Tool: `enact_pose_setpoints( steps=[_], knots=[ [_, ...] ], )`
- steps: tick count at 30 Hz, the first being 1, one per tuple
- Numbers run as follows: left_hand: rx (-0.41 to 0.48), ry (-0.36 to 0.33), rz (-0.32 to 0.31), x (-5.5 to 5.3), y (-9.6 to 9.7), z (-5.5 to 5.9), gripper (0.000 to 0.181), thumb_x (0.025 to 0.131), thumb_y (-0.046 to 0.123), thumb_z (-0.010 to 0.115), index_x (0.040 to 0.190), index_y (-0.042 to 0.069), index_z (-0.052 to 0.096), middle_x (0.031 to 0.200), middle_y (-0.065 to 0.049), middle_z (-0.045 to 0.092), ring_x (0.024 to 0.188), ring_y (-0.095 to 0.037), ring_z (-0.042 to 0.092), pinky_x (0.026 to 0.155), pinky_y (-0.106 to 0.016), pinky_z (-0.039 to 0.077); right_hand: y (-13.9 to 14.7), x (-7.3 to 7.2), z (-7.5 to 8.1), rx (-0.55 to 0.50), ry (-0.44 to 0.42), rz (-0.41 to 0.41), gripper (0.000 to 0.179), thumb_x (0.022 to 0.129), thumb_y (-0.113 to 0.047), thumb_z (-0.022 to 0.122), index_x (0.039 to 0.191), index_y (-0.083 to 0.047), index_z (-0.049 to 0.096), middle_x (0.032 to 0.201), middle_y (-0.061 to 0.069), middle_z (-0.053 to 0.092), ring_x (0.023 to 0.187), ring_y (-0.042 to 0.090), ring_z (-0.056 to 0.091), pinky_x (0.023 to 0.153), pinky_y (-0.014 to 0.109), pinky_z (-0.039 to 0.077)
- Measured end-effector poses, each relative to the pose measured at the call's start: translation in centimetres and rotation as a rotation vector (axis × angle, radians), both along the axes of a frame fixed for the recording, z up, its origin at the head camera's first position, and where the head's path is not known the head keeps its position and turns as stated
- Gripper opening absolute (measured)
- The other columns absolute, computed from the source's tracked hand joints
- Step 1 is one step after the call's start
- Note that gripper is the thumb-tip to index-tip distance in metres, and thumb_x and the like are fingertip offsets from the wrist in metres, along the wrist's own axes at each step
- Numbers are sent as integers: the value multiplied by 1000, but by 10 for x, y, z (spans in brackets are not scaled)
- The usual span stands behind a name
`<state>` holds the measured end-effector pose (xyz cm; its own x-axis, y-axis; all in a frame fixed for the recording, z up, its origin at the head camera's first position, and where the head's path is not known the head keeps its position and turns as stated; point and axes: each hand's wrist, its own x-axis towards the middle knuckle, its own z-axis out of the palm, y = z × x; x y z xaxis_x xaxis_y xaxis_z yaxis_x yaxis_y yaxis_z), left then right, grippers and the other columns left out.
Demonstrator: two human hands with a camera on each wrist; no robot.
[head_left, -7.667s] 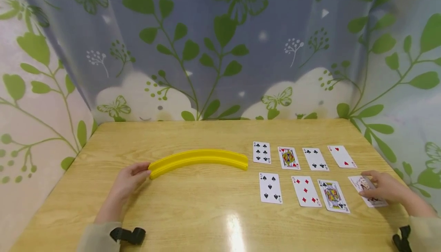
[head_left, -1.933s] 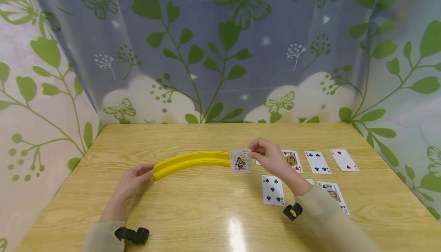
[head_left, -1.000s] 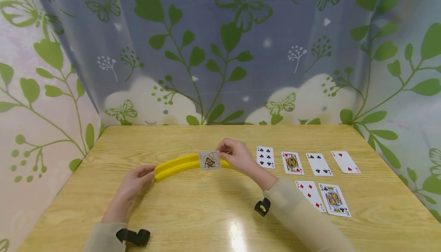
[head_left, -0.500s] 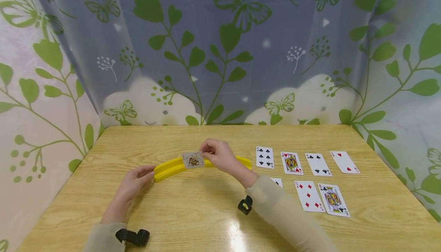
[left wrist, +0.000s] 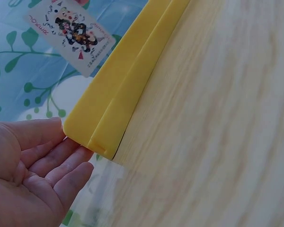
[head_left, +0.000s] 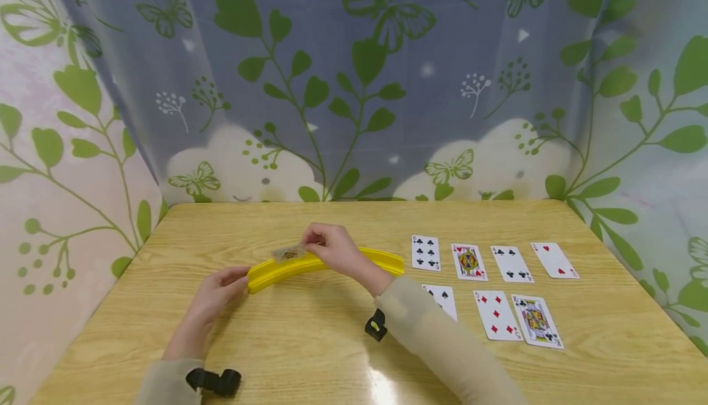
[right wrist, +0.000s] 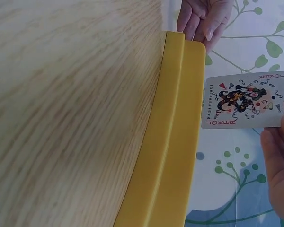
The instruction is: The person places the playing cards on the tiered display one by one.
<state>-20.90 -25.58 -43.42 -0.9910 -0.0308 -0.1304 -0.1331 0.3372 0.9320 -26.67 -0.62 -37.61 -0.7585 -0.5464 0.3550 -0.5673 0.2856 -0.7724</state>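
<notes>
A yellow curved card holder [head_left: 381, 259] lies across the middle of the table, a groove running along its length. My left hand [head_left: 218, 291] holds its left end, with fingertips against the corner in the left wrist view. Above the holder's left half, my right hand [head_left: 334, 248] pinches a joker card [right wrist: 246, 101] by one edge between thumb and fingers. From the head view the joker [head_left: 289, 254] looks tilted and foreshortened, overlapping the holder's far edge. The right hand covers the middle of the holder there.
Face-up cards lie right of the holder. The far row has six of clubs [head_left: 424, 253], jack of hearts [head_left: 469, 262], four of clubs [head_left: 512, 263], two of hearts [head_left: 555, 261]. Nearer are a partly covered five of spades [head_left: 440, 300], five of diamonds [head_left: 498, 316], king of clubs [head_left: 537, 321].
My right hand has picked the joker up from the near row's right end and carried it left over the holder, tilting it lately. The left hand has stayed at the holder's end.
</notes>
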Motion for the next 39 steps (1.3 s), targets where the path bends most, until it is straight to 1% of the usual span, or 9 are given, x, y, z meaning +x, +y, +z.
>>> enact_pose_setpoints(
  steps=[4,9,14,18,26,33,39],
  knots=[
    [2,5,-3,0,-1,0,41,90,17,52,125,-4,46,122,-20,49,104,-23,49,80,-25,44,-7,-1,2,12,18,10,5,84,0,57,85,-3,61,84,4,61,80,13,57,71,18,46],
    [2,2,4,0,0,0,41,90,18,53,125,-4,46,122,-20,49,104,-23,48,81,-26,44,-17,-3,2,12,15,30,5,83,1,57,84,-3,61,83,5,61,79,12,56,69,17,46],
    [-14,7,8,0,0,1,40,90,17,52,124,-3,47,121,-19,50,105,-24,48,82,-28,44,-25,-2,3,26,18,41,6,83,1,58,83,-4,61,82,4,61,77,10,56,68,17,45],
    [-9,4,9,1,1,2,39,90,15,52,124,-3,46,122,-20,49,105,-24,48,82,-29,44,-30,-1,4,42,32,45,7,83,2,58,83,-4,62,82,3,62,76,9,56,68,16,45],
    [21,13,-4,2,2,3,41,90,15,52,124,-6,45,121,-21,49,105,-24,49,82,-28,44,-36,0,4,70,23,45,8,83,2,57,82,-5,61,82,3,61,76,9,56,69,15,45],
    [21,22,-10,0,2,2,40,90,14,52,124,-6,45,121,-22,49,104,-24,49,80,-25,44,-37,-1,8,91,10,38,7,85,0,56,84,-6,61,82,2,61,77,9,56,68,16,45],
    [14,28,-5,0,1,1,38,90,11,50,123,-7,45,120,-23,49,102,-23,50,79,-24,44,-42,-4,8,111,25,49,8,86,-1,55,85,-7,60,84,0,60,79,8,55,70,16,44]
  ],
)
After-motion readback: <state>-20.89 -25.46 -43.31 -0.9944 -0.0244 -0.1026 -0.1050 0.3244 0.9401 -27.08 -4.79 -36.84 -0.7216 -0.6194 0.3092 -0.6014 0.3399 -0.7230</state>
